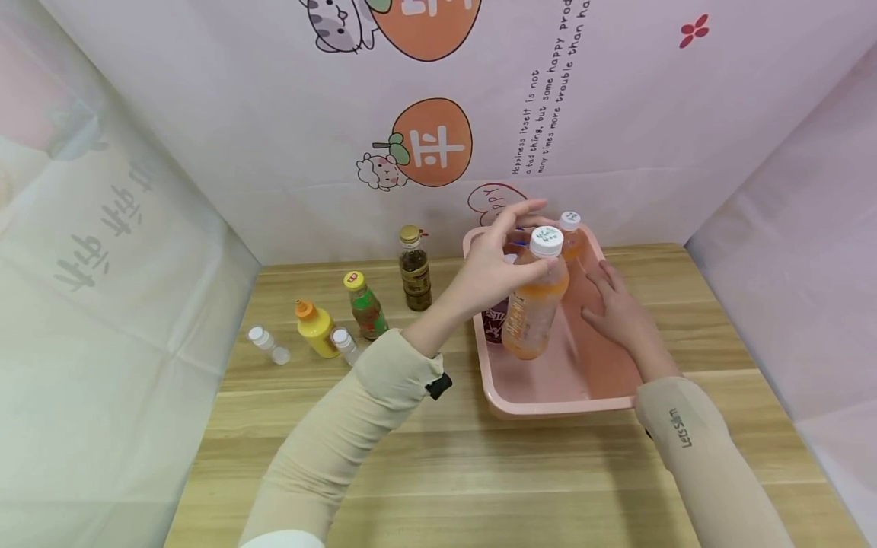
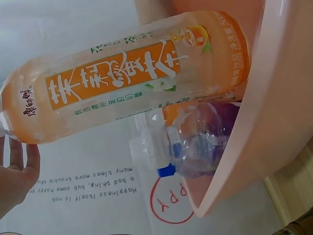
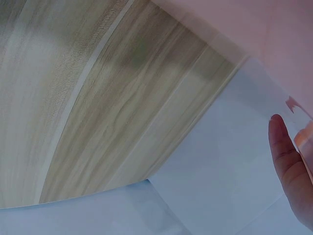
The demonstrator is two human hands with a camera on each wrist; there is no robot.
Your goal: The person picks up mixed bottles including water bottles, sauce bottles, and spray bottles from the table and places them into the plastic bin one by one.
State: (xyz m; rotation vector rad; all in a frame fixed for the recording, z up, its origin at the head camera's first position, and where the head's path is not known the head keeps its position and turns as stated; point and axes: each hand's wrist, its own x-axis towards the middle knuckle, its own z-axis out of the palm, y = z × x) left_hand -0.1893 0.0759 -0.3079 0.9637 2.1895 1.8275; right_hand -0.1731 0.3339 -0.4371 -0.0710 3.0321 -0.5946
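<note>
My left hand [image 1: 495,262] holds a tea bottle [image 1: 537,308] by its neck, just below the white cap. The bottle is tilted over the pink basin [image 1: 548,409]; its orange label [image 2: 115,73] shows in the left wrist view. Over the basin's right rim lies my right hand [image 1: 623,323], its thumb on the inner side and its fingers fairly straight. In the right wrist view only part of that hand [image 3: 291,171] appears, at the right edge. A second white-capped bottle [image 1: 570,222] stands at the basin's back. A purple-labelled bottle [image 1: 495,323] is at its left wall, partly hidden.
Left of the basin on the wooden table [image 1: 425,472] stand a dark glass bottle [image 1: 415,278], a green-labelled bottle [image 1: 368,310], a yellow squeeze bottle [image 1: 317,331] and two small clear white-capped bottles [image 1: 267,344]. Printed cloth [image 1: 288,152] hangs behind and at both sides.
</note>
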